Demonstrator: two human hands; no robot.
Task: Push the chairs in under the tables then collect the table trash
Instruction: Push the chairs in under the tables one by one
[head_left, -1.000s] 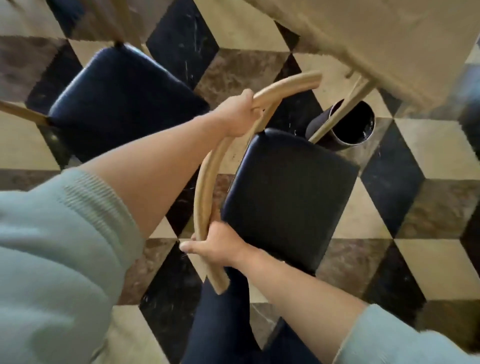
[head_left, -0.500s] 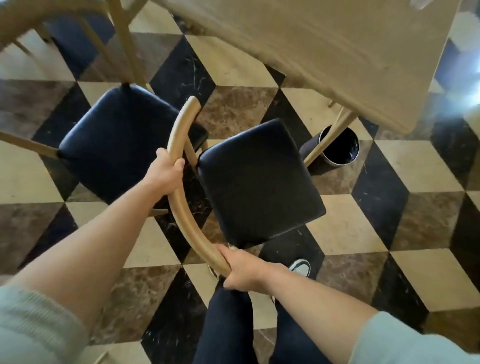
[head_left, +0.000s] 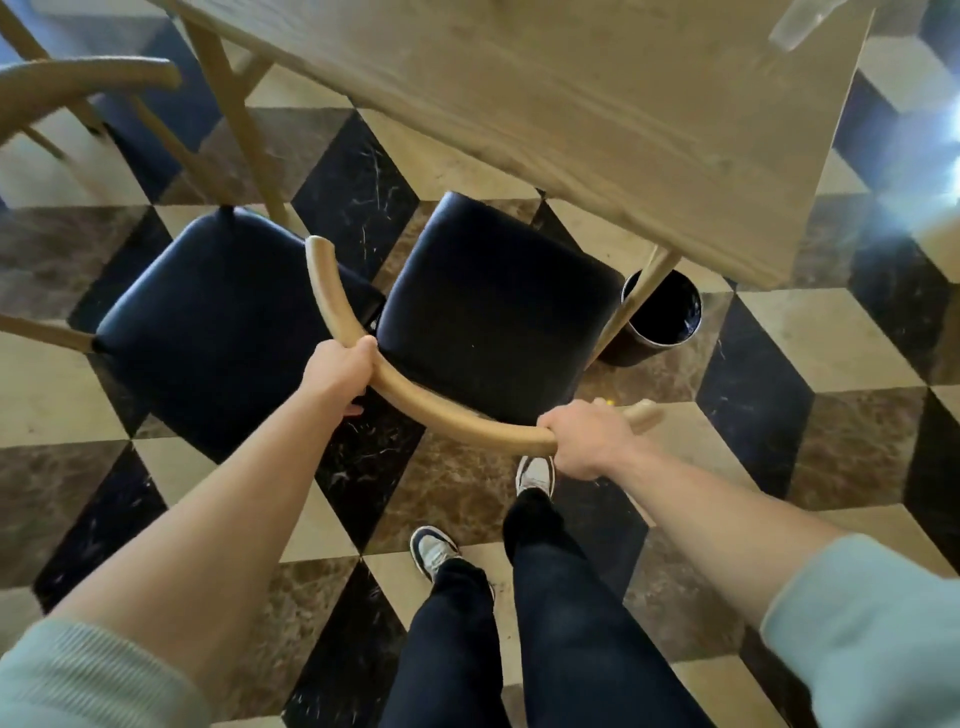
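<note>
A wooden chair with a black cushioned seat and a curved backrest rail stands in front of me. My left hand grips the rail's left part. My right hand grips it near the right end. The seat's far edge reaches just under the near edge of the light wooden table. A second chair with a black seat stands immediately to the left, close beside the first. A clear piece of trash lies blurred on the table's far right.
A black round bin sits on the checkered marble floor by the table's right leg. Another table leg stands behind the left chair. A third chair's curved back shows at top left. My feet are below the chair.
The chair has swung round so its seat faces the table and has moved towards it. Both hands stayed on the rail, which now curves across in front of me.
</note>
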